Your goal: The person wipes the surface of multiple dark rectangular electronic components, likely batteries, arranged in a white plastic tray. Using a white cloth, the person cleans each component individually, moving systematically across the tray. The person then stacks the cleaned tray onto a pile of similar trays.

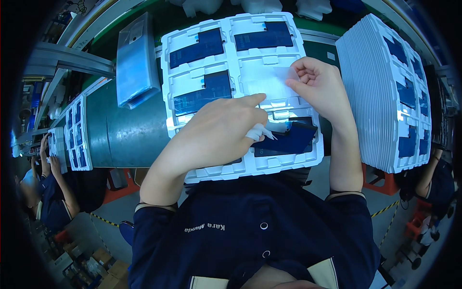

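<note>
A white moulded tray [231,60] lies before me, its compartments holding dark L-shaped flat battery packs [202,48]. My right hand [320,86] pinches a thin translucent film [284,74] between thumb and fingers over the middle right compartment, where no pack shows. My left hand [216,120] reaches over the tray with its index finger stretched toward that compartment. Its other fingers curl round a crumpled white wipe [262,132]. Just right of the wipe, a dark pack [296,138] lies skewed on top of another in the near right compartment. My left forearm hides much of the near left compartment.
A tall stack of similar filled trays [365,96] stands at the right. Clear plastic sleeves [138,62] lie left of my tray on the green surface [125,139]. Farther left are more trays [77,130] and another person's hands [50,161]. White plastic bundles [310,8] sit at the back.
</note>
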{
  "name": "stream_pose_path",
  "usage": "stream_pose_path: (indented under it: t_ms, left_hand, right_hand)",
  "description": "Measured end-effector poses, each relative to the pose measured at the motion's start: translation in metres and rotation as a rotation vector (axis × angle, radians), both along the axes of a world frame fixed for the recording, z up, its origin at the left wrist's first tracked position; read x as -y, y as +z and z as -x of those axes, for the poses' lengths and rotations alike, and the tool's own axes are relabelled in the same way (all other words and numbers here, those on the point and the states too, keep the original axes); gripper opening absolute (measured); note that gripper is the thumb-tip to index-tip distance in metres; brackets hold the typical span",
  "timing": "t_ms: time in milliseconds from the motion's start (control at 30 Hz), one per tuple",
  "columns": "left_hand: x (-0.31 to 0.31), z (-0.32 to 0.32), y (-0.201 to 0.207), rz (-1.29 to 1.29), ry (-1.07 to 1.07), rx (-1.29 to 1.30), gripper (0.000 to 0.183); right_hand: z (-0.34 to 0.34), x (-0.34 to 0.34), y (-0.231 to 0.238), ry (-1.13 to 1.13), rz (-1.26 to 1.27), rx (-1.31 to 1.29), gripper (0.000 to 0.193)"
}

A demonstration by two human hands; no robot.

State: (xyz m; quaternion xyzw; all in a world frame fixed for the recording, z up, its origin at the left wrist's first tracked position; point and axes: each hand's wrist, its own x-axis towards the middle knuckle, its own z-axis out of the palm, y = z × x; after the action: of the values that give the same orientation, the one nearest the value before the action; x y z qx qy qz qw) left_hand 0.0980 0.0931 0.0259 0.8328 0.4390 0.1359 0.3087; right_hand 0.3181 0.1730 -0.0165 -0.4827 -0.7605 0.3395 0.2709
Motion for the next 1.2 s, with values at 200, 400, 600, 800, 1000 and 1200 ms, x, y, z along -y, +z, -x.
stream_pose_path:
  t_ms: [200,400,600,800,1000,1200]
  left_hand:
    - [-0.017,0.003,0.001,0.074,0.024,0.082,0.01]
    - [-0.045,-0.006,-0.021,0.021,0.323,0.228,0.02]
    - [-0.043,-0.011,-0.025,-0.104,0.392,0.031,0.024]
    - [-0.028,-0.014,-0.002,0.085,0.45,0.678,0.033]
    - [0.02,-0.036,-0.01,0.29,0.568,1.382,0.039]
    - [0.041,-0.054,-0.018,0.459,0.613,1.538,0.038]
  right_hand:
    - [-0.01,-0.001,0.008,-0.087,-0.212,0.04,0.043]
    - [-0.025,-0.004,-0.011,-0.002,0.169,-0.532,0.031]
    - [-0.025,0.001,-0.023,-0.07,-0.162,-0.112,0.05]
    - [-0.022,0.012,-0.015,-0.186,-0.28,-0.034,0.065]
    - [0.005,0.081,0.026,0.128,0.197,-0.692,0.064]
    - [0.019,0.099,0.019,-0.091,0.317,-0.881,0.046]
